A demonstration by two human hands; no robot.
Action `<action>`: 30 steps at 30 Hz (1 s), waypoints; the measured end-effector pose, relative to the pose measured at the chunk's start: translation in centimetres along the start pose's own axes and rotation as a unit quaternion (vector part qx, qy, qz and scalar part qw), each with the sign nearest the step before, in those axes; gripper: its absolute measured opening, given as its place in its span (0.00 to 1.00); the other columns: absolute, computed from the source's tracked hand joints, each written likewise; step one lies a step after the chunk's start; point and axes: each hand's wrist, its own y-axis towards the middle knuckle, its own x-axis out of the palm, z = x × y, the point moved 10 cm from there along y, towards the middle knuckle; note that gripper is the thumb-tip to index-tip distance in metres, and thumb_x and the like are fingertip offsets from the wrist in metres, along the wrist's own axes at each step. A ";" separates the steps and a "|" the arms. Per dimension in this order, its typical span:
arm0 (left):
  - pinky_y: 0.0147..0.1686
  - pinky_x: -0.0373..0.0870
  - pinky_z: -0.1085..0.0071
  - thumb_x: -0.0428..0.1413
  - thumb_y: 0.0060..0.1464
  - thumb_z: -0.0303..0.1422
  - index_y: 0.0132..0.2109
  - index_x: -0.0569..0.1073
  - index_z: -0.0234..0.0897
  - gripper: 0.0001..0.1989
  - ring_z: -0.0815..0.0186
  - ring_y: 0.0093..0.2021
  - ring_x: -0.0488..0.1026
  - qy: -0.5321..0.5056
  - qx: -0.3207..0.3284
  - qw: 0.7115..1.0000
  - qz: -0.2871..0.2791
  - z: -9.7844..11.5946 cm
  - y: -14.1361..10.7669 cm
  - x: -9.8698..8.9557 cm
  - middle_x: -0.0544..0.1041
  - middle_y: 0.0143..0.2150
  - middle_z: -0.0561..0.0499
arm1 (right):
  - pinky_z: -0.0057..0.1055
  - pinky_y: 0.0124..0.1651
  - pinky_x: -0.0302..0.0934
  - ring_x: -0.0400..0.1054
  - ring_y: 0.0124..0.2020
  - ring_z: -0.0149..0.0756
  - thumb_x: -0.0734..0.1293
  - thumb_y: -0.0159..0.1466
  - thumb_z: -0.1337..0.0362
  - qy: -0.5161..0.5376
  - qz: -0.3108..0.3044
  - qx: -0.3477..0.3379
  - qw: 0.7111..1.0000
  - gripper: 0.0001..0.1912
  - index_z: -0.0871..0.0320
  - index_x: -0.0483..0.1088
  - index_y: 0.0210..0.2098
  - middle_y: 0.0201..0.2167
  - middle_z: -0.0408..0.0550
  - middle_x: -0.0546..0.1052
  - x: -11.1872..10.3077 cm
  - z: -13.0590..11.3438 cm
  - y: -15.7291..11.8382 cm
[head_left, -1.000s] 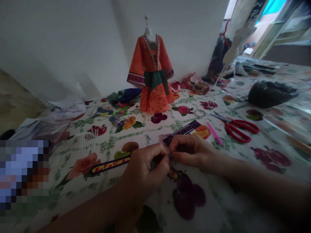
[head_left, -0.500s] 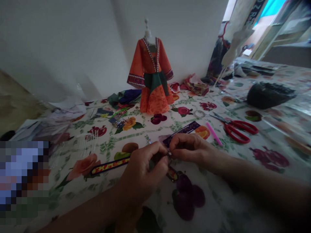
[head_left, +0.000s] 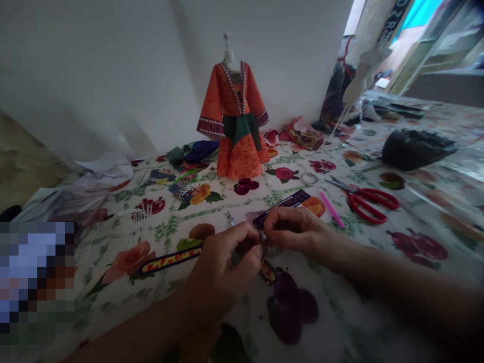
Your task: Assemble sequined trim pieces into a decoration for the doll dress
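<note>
My left hand (head_left: 225,269) is closed, its thumb and fingers curled together above a narrow yellow-and-red patterned strip with a dark border (head_left: 172,259). A short end of a similar strip shows just to the right of that thumb. My right hand (head_left: 298,231) pinches thumb against forefinger, right up against the left fingertips. Something tiny and pale lies between the fingertips, too small and dim to name. Behind my right hand lies a dark purple ribbon edged with white beads (head_left: 293,200), partly covered by the fingers.
A small dress form in an orange and green dress (head_left: 240,121) stands at the back. To the right lie red-handled scissors (head_left: 368,201), a pink stick (head_left: 331,209), a ring-shaped roll (head_left: 310,178) and a black bundle (head_left: 418,148). Bead strings (head_left: 138,219) lie left.
Both hands hold nearly the same place, fingertips still together. The view has shifted slightly; the things on the table have not moved.
</note>
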 end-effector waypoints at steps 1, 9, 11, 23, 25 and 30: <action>0.31 0.64 0.72 0.51 0.60 0.30 0.36 0.71 0.39 0.05 0.68 0.31 0.68 0.002 0.002 1.000 0.005 0.0 0.1 0.0 0.72 0.28 0.56 | 0.25 0.32 0.54 0.60 0.29 0.27 0.70 0.61 0.69 0.005 0.000 0.000 1.000 0.04 0.59 0.70 0.31 0.28 0.40 0.69 0.0 0.1 0.0; 0.31 0.64 0.72 0.53 0.56 0.27 0.35 0.71 0.37 0.03 0.69 0.30 0.68 0.030 0.029 0.999 0.034 0.3 0.6 -0.2 0.72 0.29 0.55 | 0.25 0.32 0.54 0.61 0.30 0.27 0.70 0.62 0.69 0.001 -0.014 -0.024 1.000 0.04 0.60 0.70 0.30 0.29 0.40 0.70 0.5 0.0 0.0; 0.31 0.63 0.72 0.52 0.56 0.26 0.34 0.71 0.37 0.04 0.69 0.30 0.68 0.024 0.032 0.998 0.043 0.3 0.5 -0.5 0.71 0.29 0.55 | 0.25 0.31 0.53 0.60 0.29 0.26 0.70 0.62 0.69 -0.002 -0.012 -0.023 1.000 0.05 0.60 0.70 0.30 0.28 0.40 0.69 0.5 -0.1 0.1; 0.25 0.59 0.75 0.53 0.53 0.31 0.31 0.69 0.38 0.04 0.71 0.24 0.61 -0.167 -0.066 0.984 -0.014 -1.1 0.8 -0.1 0.65 0.24 0.57 | 0.27 0.28 0.50 0.56 0.25 0.28 0.69 0.61 0.65 -0.082 0.057 -0.004 0.995 0.04 0.57 0.70 0.31 0.26 0.40 0.68 -2.4 -0.1 0.0; 0.27 0.63 0.75 0.54 0.53 0.31 0.32 0.69 0.38 0.03 0.71 0.25 0.65 -0.211 -0.084 0.974 -0.011 -1.6 0.7 0.0 0.67 0.25 0.57 | 0.27 0.27 0.50 0.57 0.25 0.28 0.69 0.62 0.62 -0.078 0.069 -0.005 0.995 0.06 0.58 0.70 0.31 0.25 0.40 0.68 -2.8 -0.2 0.2; 0.31 0.69 0.72 0.56 0.55 0.33 0.35 0.69 0.38 0.04 0.69 0.27 0.71 -0.280 -0.121 0.952 -0.007 -2.5 0.5 0.5 0.72 0.25 0.56 | 0.27 0.29 0.52 0.59 0.27 0.28 0.70 0.62 0.62 -0.080 0.070 -0.012 0.994 0.07 0.58 0.70 0.32 0.27 0.42 0.70 -2.9 -0.2 0.4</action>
